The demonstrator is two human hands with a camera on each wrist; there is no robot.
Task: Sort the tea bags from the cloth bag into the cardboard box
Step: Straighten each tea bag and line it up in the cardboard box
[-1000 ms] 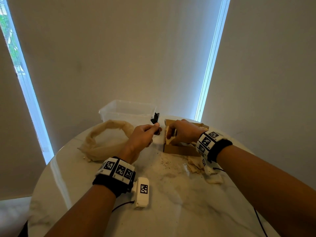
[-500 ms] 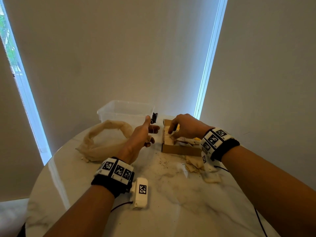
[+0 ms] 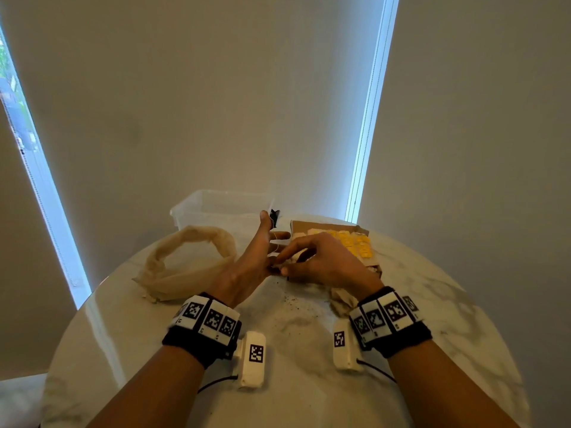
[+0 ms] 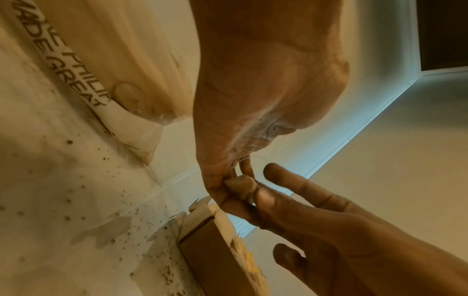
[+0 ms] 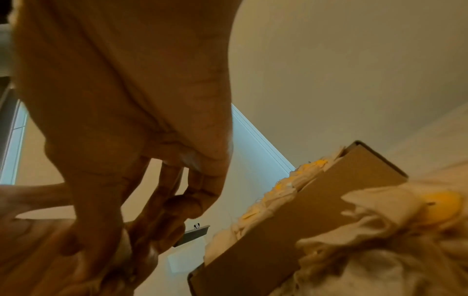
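Note:
On a round marble table, my left hand (image 3: 266, 251) is raised beside the cardboard box (image 3: 327, 225), thumb up and index finger straight, lower fingers curled. My right hand (image 3: 281, 264) reaches across to it. Both hands' fingers pinch one small pale tea bag (image 4: 240, 185), and its thin string hangs by the left index finger. The box (image 5: 291, 220) holds rows of tea bags with yellow tags (image 3: 355, 242). The beige cloth bag (image 3: 185, 267) lies open to the left. My right palm hides the box's near side in the head view.
A clear plastic tub (image 3: 216, 208) stands at the table's far edge behind the cloth bag. Several loose tea bags (image 3: 341, 301) lie in front of the box, by my right wrist. Dark tea crumbs (image 3: 290, 301) dot the marble table (image 3: 293, 396).
My right hand has come out of the box and moved left to meet my left hand. The left thumb has lifted and the index finger has straightened.

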